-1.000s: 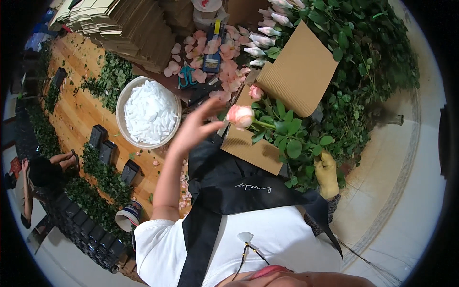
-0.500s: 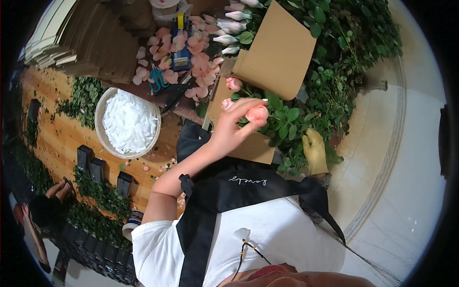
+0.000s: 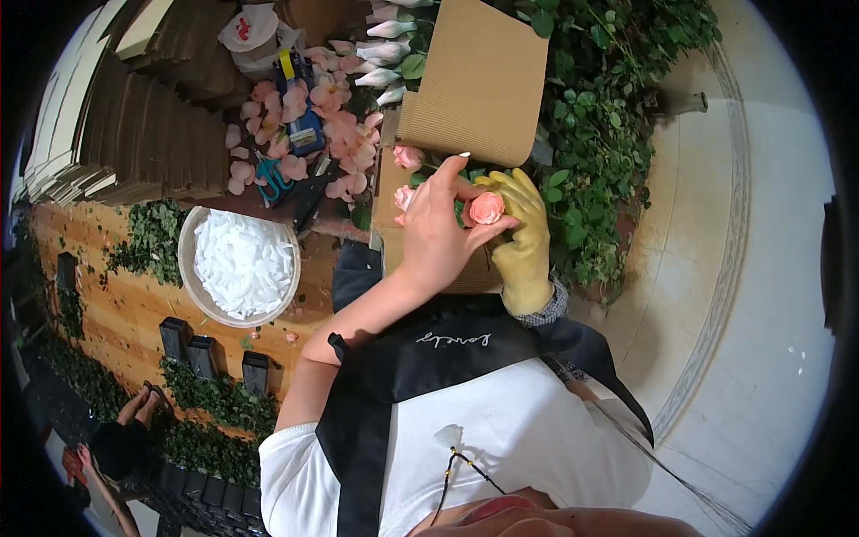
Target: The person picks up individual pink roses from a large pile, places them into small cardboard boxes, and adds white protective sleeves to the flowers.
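Observation:
A pink rose (image 3: 487, 208) is pinched between the thumb and fingers of my bare left hand (image 3: 440, 225), its bloom facing up. Close against its right side, my right hand (image 3: 523, 234) wears a yellow glove. The gloved fingers are curled beside and behind the bloom; what they grip, if anything, is hidden. Another pink rose (image 3: 407, 157) and a smaller pink rose (image 3: 403, 197) lie left of my left hand, over corrugated cardboard (image 3: 390, 236). An upright cardboard flap (image 3: 479, 80) rises beyond my hands. The held rose's stem is mostly hidden.
A tub (image 3: 185, 259) of short white pieces stands left, below stacked cardboard (image 3: 152, 134). Pink petals (image 3: 340, 125), teal scissors (image 3: 271, 181) and a blue tape dispenser (image 3: 305, 134) lie behind. White-netted buds (image 3: 385, 54) and leafy stems (image 3: 595, 161) flank the flap. Another person (image 3: 121, 447) is lower left.
My gloved right hand has moved left from the foliage to the rose, its fingers now beside the bloom. My left hand still pinches the rose. The whole view has shifted slightly.

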Tool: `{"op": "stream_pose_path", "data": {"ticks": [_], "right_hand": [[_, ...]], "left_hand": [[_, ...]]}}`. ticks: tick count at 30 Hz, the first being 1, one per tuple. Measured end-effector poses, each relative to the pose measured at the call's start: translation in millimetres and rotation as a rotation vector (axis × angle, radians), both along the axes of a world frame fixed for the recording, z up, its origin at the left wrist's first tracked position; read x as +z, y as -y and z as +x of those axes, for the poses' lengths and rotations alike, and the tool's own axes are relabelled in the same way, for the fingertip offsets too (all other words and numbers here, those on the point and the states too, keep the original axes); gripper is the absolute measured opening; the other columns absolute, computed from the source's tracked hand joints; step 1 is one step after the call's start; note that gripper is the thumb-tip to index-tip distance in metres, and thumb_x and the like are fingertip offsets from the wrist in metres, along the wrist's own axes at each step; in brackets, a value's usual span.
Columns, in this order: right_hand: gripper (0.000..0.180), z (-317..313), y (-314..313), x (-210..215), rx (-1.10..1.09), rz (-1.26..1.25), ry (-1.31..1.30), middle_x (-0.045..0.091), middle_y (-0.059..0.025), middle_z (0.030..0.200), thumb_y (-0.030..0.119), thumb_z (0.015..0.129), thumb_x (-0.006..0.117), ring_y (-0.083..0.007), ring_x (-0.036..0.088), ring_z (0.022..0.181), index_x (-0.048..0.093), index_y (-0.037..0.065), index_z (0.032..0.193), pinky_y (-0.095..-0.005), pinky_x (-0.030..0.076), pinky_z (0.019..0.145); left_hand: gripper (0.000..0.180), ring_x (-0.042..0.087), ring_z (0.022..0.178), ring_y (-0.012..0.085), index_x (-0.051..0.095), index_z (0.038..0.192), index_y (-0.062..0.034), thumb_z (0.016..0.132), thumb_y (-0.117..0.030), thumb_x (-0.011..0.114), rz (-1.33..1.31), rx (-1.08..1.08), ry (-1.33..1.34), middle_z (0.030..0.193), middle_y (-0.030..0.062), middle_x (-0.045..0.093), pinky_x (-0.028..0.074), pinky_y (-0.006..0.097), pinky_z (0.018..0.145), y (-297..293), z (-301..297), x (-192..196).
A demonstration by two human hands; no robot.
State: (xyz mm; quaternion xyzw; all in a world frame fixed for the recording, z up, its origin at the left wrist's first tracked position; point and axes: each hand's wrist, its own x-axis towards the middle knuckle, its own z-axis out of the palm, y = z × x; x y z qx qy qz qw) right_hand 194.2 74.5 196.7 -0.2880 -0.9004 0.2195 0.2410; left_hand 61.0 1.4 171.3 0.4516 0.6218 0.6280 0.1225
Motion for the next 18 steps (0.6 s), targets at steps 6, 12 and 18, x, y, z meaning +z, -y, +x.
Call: {"op": "stream_pose_path", "data": {"ticks": [6,12,18], "right_hand": [[0.027,11.1,8.3,-13.6,-0.140,-0.438,-0.253,0.071,-0.0103,0.117,0.011,0.084,0.075,-0.0280,0.062,0.121,0.070,0.004,0.110,-0.0498,0.038,0.113],[0.026,13.3,8.5,-2.8,-0.213,-0.721,-0.387,0.069,-0.0105,0.124,0.008,0.096,0.066,-0.0244,0.059,0.124,0.067,0.002,0.121,-0.0412,0.040,0.112],[0.029,12.9,13.0,0.7,-0.147,-0.661,-0.402,0.069,-0.0125,0.124,0.003,0.094,0.066,-0.0238,0.061,0.122,0.065,0.002,0.123,-0.0416,0.040,0.112]], "left_hand": [[0.091,0.068,0.081,0.0254,0.041,0.133,-0.0002,0.065,-0.028,0.095,0.146,-0.127,0.180,0.103,0.0150,0.069,0.055,0.034,0.078,-2.0,5.6,-2.6],[0.048,0.060,0.107,0.0328,0.062,0.115,-0.0047,0.073,-0.008,0.083,0.128,-0.058,-0.049,0.121,0.0147,0.063,0.049,0.042,0.091,16.5,-6.1,12.6],[0.032,0.055,0.111,0.0335,0.071,0.102,-0.0133,0.071,-0.010,0.079,0.121,-0.083,-0.269,0.121,0.0098,0.061,0.042,0.044,0.095,19.9,-3.8,20.1]]}}
